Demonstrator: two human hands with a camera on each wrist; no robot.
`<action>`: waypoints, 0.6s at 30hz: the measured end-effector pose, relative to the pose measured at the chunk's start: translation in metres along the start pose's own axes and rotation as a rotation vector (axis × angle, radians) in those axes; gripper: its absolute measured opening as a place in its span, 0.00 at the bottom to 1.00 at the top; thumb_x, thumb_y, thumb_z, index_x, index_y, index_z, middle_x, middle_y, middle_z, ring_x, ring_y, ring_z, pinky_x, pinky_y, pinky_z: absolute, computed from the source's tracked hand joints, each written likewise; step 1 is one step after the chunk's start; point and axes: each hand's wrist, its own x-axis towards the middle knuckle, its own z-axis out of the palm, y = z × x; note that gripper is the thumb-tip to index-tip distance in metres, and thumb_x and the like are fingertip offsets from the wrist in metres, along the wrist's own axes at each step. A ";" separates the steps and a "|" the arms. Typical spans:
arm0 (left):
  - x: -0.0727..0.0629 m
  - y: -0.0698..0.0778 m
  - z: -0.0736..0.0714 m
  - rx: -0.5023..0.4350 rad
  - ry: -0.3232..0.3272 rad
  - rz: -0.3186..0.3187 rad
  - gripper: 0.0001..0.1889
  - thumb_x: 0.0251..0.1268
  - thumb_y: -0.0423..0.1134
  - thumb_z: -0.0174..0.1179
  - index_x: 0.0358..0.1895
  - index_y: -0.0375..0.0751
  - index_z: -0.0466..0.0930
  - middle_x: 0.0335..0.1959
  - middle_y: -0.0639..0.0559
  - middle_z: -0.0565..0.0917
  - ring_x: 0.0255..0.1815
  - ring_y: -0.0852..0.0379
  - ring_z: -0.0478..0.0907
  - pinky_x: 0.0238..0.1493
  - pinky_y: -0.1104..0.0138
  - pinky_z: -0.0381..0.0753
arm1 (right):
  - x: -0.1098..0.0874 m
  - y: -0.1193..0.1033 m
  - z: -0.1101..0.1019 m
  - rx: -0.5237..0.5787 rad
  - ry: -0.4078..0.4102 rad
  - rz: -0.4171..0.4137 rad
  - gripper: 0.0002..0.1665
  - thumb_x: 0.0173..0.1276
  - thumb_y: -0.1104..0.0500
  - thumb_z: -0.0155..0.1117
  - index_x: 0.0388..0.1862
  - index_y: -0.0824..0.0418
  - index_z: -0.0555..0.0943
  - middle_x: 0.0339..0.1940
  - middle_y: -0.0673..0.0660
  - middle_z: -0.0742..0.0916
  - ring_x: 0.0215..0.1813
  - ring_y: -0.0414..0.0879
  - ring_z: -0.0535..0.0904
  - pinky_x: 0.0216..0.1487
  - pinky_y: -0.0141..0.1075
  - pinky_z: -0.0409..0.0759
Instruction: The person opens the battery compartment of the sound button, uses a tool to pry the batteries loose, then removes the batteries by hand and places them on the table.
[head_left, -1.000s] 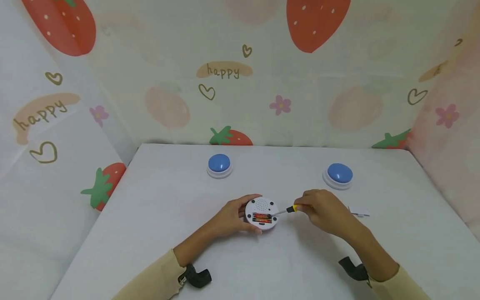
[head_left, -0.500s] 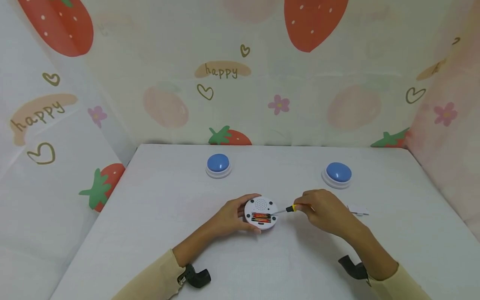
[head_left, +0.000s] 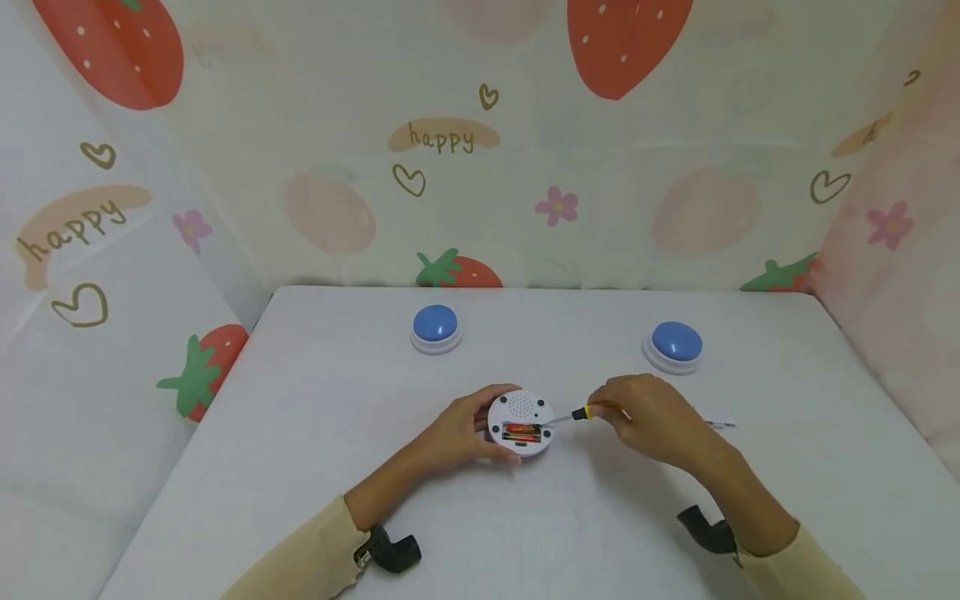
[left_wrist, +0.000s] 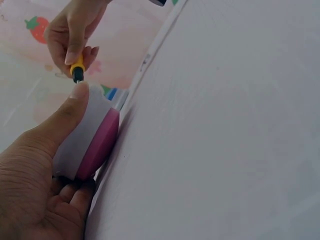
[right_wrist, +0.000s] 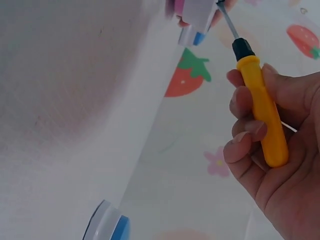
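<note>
A round white push-button device (head_left: 522,407) lies upside down, its battery bay uncovered and orange-red batteries (head_left: 521,432) inside. Its pink top (left_wrist: 102,142) faces the table in the left wrist view. My left hand (head_left: 460,432) grips the device by its left side, thumb along the near edge. My right hand (head_left: 641,419) holds a screwdriver (right_wrist: 262,107) with a yellow handle and black collar. The screwdriver's metal shaft reaches the right end of the battery bay; exactly what the tip touches is too small to tell.
Two blue-topped white buttons stand farther back, the left button (head_left: 436,327) and the right button (head_left: 674,346). A small white flat piece (head_left: 720,418), partly behind my right hand, lies on the white table (head_left: 337,358). A strawberry-printed curtain (head_left: 615,217) encloses the back and sides.
The hands, the device and the screwdriver keep nearly the same pose. The whole head view has shifted slightly, and the white flat piece is a little more covered by my right hand.
</note>
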 end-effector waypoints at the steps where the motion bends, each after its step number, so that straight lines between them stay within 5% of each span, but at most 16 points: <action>1: 0.000 0.000 0.000 -0.001 -0.001 0.002 0.50 0.43 0.37 0.84 0.74 0.52 0.67 0.68 0.53 0.75 0.67 0.57 0.75 0.65 0.69 0.75 | 0.000 0.000 -0.001 -0.001 0.003 0.003 0.06 0.65 0.64 0.73 0.41 0.58 0.90 0.34 0.48 0.90 0.36 0.41 0.82 0.40 0.39 0.83; 9: 0.001 0.001 0.000 -0.004 -0.003 -0.004 0.51 0.43 0.38 0.84 0.75 0.55 0.66 0.69 0.55 0.74 0.68 0.58 0.74 0.65 0.68 0.74 | -0.005 -0.002 -0.012 -0.003 0.082 -0.044 0.10 0.63 0.62 0.76 0.43 0.52 0.91 0.34 0.40 0.87 0.34 0.37 0.77 0.34 0.32 0.79; 18: 0.001 0.001 0.001 -0.001 -0.002 -0.007 0.54 0.42 0.37 0.84 0.77 0.53 0.63 0.72 0.53 0.71 0.69 0.57 0.73 0.66 0.69 0.73 | -0.006 -0.010 -0.013 0.060 0.021 -0.130 0.13 0.60 0.64 0.78 0.44 0.52 0.92 0.35 0.40 0.85 0.35 0.35 0.78 0.34 0.27 0.82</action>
